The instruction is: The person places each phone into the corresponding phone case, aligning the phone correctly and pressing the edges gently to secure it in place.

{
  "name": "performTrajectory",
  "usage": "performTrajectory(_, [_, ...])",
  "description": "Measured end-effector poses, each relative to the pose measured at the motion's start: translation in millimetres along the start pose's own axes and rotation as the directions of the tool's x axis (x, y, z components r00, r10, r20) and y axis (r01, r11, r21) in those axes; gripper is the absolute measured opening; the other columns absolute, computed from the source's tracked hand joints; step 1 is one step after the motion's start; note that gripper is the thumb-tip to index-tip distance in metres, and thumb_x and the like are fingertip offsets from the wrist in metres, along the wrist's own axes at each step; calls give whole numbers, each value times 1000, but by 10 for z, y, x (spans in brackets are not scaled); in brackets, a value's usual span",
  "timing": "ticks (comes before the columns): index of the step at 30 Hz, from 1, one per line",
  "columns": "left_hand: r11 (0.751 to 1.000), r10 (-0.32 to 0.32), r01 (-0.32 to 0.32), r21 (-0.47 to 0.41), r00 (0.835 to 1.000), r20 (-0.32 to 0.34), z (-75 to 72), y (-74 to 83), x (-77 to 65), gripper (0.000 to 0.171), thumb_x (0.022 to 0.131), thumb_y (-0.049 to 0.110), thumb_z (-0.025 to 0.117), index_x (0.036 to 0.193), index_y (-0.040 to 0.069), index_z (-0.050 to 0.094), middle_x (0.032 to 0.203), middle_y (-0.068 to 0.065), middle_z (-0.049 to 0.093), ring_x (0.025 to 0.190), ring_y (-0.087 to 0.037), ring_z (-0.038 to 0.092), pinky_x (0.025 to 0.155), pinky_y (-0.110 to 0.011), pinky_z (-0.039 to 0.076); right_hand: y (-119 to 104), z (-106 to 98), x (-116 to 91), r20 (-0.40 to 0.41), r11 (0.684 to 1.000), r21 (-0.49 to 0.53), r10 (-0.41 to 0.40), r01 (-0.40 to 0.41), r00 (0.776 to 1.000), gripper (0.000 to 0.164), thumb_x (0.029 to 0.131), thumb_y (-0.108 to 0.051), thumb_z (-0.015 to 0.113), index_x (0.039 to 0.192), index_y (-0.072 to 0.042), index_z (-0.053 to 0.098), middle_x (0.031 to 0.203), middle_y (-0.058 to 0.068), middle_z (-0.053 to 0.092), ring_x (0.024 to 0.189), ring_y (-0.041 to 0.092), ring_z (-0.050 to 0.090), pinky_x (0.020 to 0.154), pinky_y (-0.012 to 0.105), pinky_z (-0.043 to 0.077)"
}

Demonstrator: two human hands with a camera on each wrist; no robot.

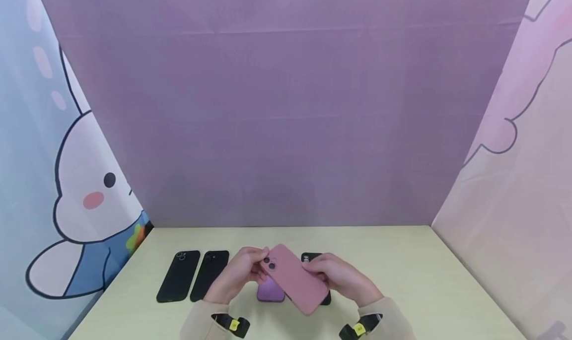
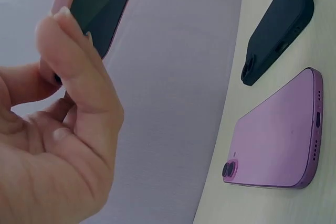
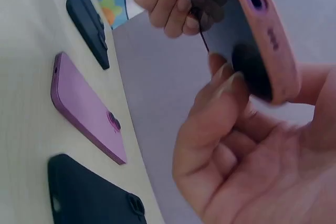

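A phone in a pink case [image 1: 295, 280] is held tilted above the table, its back with two camera lenses facing the head camera. My left hand [image 1: 239, 274] pinches its upper left corner by the lenses. On the other side, my right hand [image 1: 340, 276] grips the right edge, thumb on the back. From the right wrist, the dark screen [image 3: 218, 22] and the port cut-out in the case's end show. Beneath lies a purple phone [image 2: 278, 135], back up, partly covered in the head view. A black phone [image 3: 92, 198] lies partly behind my right hand.
Two more black phones, one at the far left [image 1: 178, 276] and one beside my left hand [image 1: 211, 271], lie on the pale table [image 1: 424, 285]. A purple-grey cloth [image 1: 286, 106] rises behind the table, with printed cloths at both sides.
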State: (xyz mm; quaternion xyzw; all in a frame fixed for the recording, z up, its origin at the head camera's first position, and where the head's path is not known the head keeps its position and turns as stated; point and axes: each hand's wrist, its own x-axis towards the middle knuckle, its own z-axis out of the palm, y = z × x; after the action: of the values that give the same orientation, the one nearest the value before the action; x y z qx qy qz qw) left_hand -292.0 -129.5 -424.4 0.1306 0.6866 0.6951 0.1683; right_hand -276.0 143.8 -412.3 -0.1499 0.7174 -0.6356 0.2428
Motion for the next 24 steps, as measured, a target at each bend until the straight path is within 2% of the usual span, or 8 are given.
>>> performTrajectory(3, [1000, -11, 11, -6, 1000, 1, 19, -7, 16, 33, 105, 26, 53, 87, 5, 70, 67, 2, 64, 56, -7, 57, 57, -22, 51, 22, 0, -9, 74, 998, 68, -18, 13, 997, 22, 100, -21, 60, 89, -6, 71, 71, -5, 62, 63, 6, 59, 62, 22, 52])
performTrajectory(7, [999, -27, 27, -19, 1000, -6, 50, 2, 20, 36, 105, 32, 53, 85, 8, 69, 68, 2, 63, 58, -8, 55, 58, -21, 49, 54, 4, -38, 117, 992, 119, -48, 34, 992, 23, 101, -19, 58, 97, -2, 73, 79, -2, 70, 68, 7, 63, 65, 23, 54])
performTrajectory(10, [999, -39, 39, -38, 999, -3, 62, 9, 20, 40, 106, 39, 51, 86, 9, 68, 70, 2, 64, 60, -8, 56, 60, -21, 50, 93, 16, -49, 101, 988, 145, -57, 42, 993, 24, 102, -19, 58, 100, -1, 73, 80, -1, 71, 70, 8, 64, 68, 24, 55])
performTrajectory(14, [996, -61, 59, -69, 998, -34, 84, 10, 27, 45, 107, 44, 47, 88, 8, 67, 74, 0, 65, 63, -9, 60, 63, -22, 53, 140, 40, -41, 41, 985, 164, -55, 48, 998, 25, 103, -20, 57, 92, -5, 74, 75, -3, 68, 67, 7, 62, 67, 25, 54])
performTrajectory(17, [997, -75, 70, -43, 991, -112, 143, 19, 25, 49, 106, 47, 46, 90, 5, 65, 77, -2, 63, 64, -11, 61, 63, -24, 55, 157, 58, -22, -16, 983, 177, -50, 52, 999, 26, 103, -20, 56, 87, -8, 73, 73, -3, 66, 65, 7, 59, 66, 24, 53])
performTrajectory(19, [997, -66, 70, 19, 981, -185, 207, 36, 9, 48, 105, 45, 49, 92, 2, 65, 77, -3, 62, 64, -12, 62, 63, -25, 56, 160, 68, -13, -53, 980, 189, -48, 58, 997, 26, 103, -20, 55, 88, -9, 73, 75, -2, 68, 66, 7, 61, 66, 25, 54])
performTrajectory(22, [988, -11, 56, 146, 957, -290, 316, 67, -39, 44, 104, 40, 55, 96, -3, 64, 77, -6, 63, 63, -13, 63, 62, -28, 58, 165, 85, 1, -101, 976, 207, -42, 62, 994, 25, 102, -20, 56, 87, -8, 72, 76, -1, 69, 67, 8, 61, 65, 24, 52])
performTrajectory(24, [971, 31, 51, 234, 942, -333, 382, 81, -79, 42, 103, 36, 58, 98, -4, 64, 78, -10, 65, 63, -15, 65, 63, -30, 59, 169, 102, 8, -122, 975, 214, -40, 66, 992, 25, 102, -20, 56, 87, -8, 72, 75, -2, 69, 66, 8, 60, 64, 24, 51])
